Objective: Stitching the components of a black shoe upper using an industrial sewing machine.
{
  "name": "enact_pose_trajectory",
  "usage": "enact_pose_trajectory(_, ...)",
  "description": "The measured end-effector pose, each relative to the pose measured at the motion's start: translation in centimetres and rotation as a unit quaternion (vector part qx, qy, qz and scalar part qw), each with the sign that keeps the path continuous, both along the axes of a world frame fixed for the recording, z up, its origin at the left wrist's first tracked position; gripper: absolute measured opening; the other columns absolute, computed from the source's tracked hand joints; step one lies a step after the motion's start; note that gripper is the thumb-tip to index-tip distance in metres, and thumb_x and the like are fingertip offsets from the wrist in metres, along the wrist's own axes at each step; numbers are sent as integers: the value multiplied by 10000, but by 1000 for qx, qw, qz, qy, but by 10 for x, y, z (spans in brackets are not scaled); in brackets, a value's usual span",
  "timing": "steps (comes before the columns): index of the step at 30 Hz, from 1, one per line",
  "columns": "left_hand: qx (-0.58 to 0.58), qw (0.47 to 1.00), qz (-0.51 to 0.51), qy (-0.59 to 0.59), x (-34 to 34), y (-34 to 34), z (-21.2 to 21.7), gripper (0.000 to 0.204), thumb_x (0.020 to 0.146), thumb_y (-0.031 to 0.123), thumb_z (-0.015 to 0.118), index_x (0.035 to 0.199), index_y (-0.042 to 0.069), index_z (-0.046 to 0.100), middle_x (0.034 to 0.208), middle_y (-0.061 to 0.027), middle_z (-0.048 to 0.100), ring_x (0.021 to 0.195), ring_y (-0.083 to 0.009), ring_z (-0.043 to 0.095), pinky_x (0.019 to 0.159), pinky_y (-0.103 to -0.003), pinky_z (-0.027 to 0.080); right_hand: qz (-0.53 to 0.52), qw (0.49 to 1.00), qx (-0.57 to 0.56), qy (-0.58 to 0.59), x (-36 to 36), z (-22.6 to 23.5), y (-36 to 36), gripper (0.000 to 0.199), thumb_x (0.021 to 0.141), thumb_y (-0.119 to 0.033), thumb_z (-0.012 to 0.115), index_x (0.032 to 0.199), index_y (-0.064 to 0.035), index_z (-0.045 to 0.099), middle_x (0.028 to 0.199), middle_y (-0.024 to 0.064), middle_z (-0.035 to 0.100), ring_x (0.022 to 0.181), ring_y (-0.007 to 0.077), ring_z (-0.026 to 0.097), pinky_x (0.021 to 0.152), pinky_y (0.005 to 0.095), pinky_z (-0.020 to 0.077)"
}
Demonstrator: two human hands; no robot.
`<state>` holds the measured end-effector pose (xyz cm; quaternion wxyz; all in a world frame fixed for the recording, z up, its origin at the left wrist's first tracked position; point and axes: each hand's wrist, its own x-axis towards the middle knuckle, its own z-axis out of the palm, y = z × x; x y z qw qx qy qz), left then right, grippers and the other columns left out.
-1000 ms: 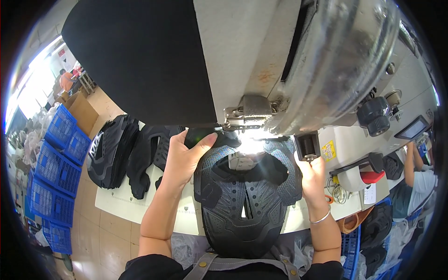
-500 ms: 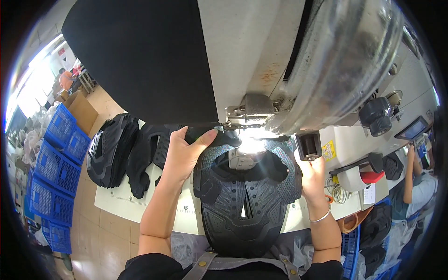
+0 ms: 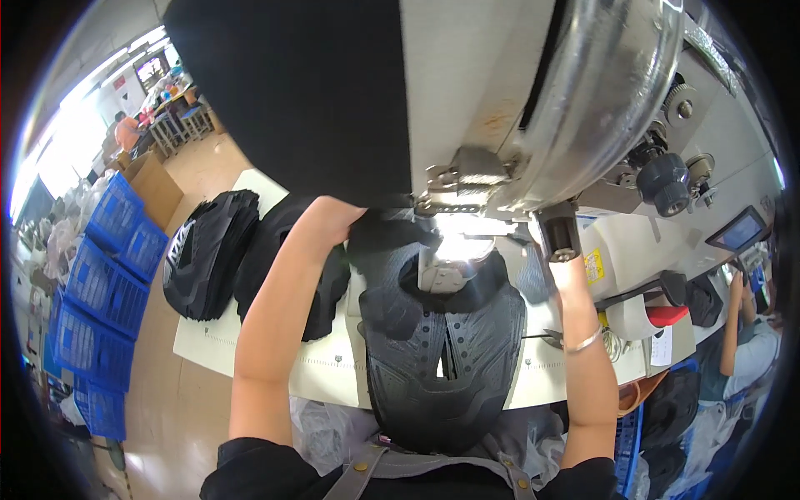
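A black shoe upper [image 3: 446, 367] with punched holes and a central slit lies under a sewing machine head [image 3: 467, 171], hanging over the front edge of the bed. My left hand [image 3: 333, 218] reaches to the far left of the upper, beside dark material; the black panel covers its fingers. To the right, my right hand [image 3: 570, 275] extends behind a dark cylindrical machine part [image 3: 559, 233], next to a grey-blue patterned edge [image 3: 532, 275]. Its fingers are hidden too. The bright lamp washes out the needle area.
A stack of black shoe uppers [image 3: 212, 258] sits on the white table [image 3: 212, 337] to the left, with more beneath my left forearm. Blue crates [image 3: 104, 287] line the floor at far left. A small screen [image 3: 737, 232] and another person's arm [image 3: 733, 325] appear at right.
My left hand has moved farther in behind the black panel, hiding its fingers. My right hand has moved slightly away from me. The upper's patterned sides have shifted, and the view has tilted.
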<state>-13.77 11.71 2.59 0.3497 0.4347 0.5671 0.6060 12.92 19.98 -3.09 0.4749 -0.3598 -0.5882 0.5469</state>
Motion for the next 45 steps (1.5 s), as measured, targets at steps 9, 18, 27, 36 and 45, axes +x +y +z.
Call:
enact_pose_trajectory(9, 173, 981, 53, -70, -40, -124, 11, 306, 795, 15, 526, 1093, -52, 508, 1021, -110, 581, 945, -180, 556, 836, -299, 434, 24, 985, 136, -103, 1, -6, -28, 257, 829, -7, 464, 1081, 30, 498, 839, 61, 587, 622, 81, 509, 571, 220, 445)
enact_pose_trajectory(18, 243, 949, -133, -151, -31, -228, 3, 375, 675, -107, 429, 1046, -95, 484, 958, -252, 576, 875, -350, 599, 775, -422, 496, -114, 759, 371, -523, 108, -70, -123, 281, 758, -27, 518, 1033, 26, 538, 1034, 159, 521, 972, 325, 470, 854, 389, 368)
enact_pose_trajectory(27, 487, 821, -239, 178, -90, -198, -16, 207, 725, 263, 674, 745, 89, 563, 729, -103, 583, 771, -245, 551, 828, -381, 405, -62, 737, 417, -528, 139, -97, -83, 200, 794, -33, 475, 979, 26, 521, 872, 146, 517, 828, 315, 491, 741, 391, 392)
enact_pose_trajectory(36, 620, 778, -96, 14, 4, -162, -38, 146, 819, 185, 567, 677, 156, 546, 1185, -222, 399, 1184, -304, 346, 1021, -388, 203, -20, 992, 61, -111, 36, 5, -210, 186, 900, -103, 392, 1053, -28, 467, 746, -20, 444, 588, 47, 365, 506, 185, 312)
enact_pose_trajectory(45, 667, 729, -130, -86, 43, -138, -47, 106, 778, 170, 648, 752, 144, 550, 1246, -250, 337, 1238, -318, 313, 1025, -386, 268, 342, 922, 178, -37, -45, 18, -216, 267, 773, -58, 627, 982, 7, 474, 729, 75, 516, 537, 89, 494, 482, 202, 385)
